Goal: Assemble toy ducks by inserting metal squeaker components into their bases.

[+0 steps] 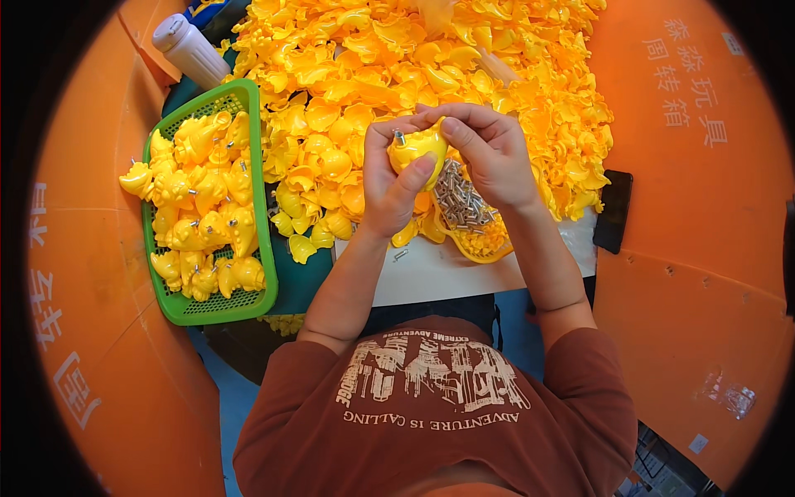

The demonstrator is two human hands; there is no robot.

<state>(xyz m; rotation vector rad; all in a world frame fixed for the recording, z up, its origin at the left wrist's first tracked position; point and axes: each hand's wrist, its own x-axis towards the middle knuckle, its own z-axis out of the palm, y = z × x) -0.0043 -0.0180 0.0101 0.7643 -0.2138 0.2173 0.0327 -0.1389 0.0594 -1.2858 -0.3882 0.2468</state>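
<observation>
A glossy yellow plastic toy figure (421, 149) is held up over the work surface, with a small metal pin (399, 137) sticking out of its left side. My left hand (387, 192) is closed round the toy, its thumb pressed on the front. My right hand (495, 157) grips the toy's right end with thumb and fingers; its fingertips are partly hidden. Just below the hands, a heap of small metal pins (464, 203) lies in a yellow tray (484, 258) along with tiny yellow pieces.
Left of me, a green basket (267, 224) holds several yellow toys with metal pins. A large pile of yellow shell halves (356, 58) spreads across the back. A pale bottle (190, 51) stands far left, a dark phone (614, 211) lies right. Orange panels (696, 190) flank both sides.
</observation>
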